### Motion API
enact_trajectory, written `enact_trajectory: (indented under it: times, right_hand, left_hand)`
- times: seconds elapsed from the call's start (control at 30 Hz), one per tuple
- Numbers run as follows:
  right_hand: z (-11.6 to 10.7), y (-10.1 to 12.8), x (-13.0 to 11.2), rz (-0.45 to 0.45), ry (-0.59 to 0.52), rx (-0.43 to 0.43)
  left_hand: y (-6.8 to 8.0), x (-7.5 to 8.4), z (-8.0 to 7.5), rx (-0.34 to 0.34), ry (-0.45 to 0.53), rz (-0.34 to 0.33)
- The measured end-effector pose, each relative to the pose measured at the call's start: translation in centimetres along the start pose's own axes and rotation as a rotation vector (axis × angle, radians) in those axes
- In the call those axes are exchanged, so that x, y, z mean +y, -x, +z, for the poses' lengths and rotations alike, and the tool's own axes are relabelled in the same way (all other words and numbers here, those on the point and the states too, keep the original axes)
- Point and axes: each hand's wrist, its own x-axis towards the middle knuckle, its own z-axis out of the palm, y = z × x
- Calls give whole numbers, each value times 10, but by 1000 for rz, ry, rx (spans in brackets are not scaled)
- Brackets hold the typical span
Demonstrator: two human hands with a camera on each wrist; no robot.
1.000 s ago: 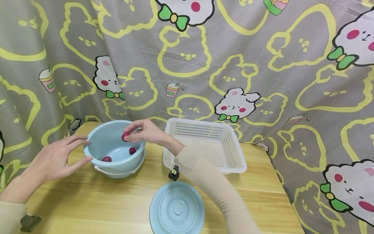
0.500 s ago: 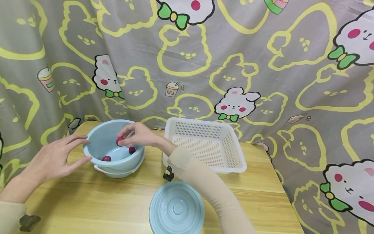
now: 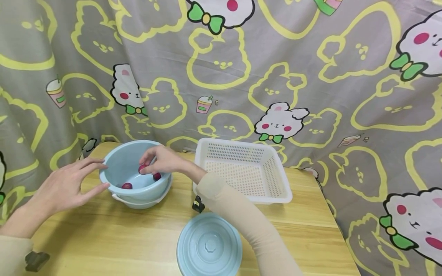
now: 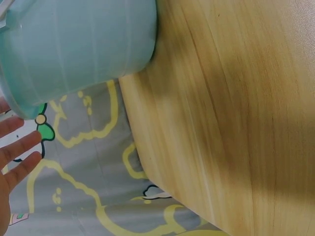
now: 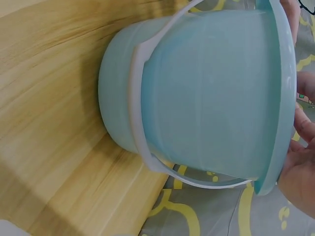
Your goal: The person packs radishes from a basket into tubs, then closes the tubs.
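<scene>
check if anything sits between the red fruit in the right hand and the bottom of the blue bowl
Nothing visible blocks it. The right hand pinches a red fruit already inside the blue bowl, above its floor. Two other red fruits lie on the bottom to either side, with bare floor between. The left hand stays outside the rim.

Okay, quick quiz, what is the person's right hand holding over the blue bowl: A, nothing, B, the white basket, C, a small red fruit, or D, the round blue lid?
C: the right hand pinches a small red fruit inside the blue bowl; the lid lies untouched on the table.
</scene>
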Motion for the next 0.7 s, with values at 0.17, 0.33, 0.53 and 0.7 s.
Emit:
enact_trajectory:
  times: [0.17, 0.33, 0.53, 0.7]
  right_hand:
    - [-1, 2, 0, -9, -56, 1]
    - [-3, 10, 1, -59, -83, 2]
    - [-13, 30, 1, -156, -71, 65]
    - [-23, 56, 5, -183, -96, 122]
  left_hand:
    - [-1, 1, -2, -16, -7, -5]
    - [-1, 1, -7, -56, -33, -12]
    - [-5, 8, -12, -59, -31, -11]
    - [-10, 26, -18, -30, -7, 14]
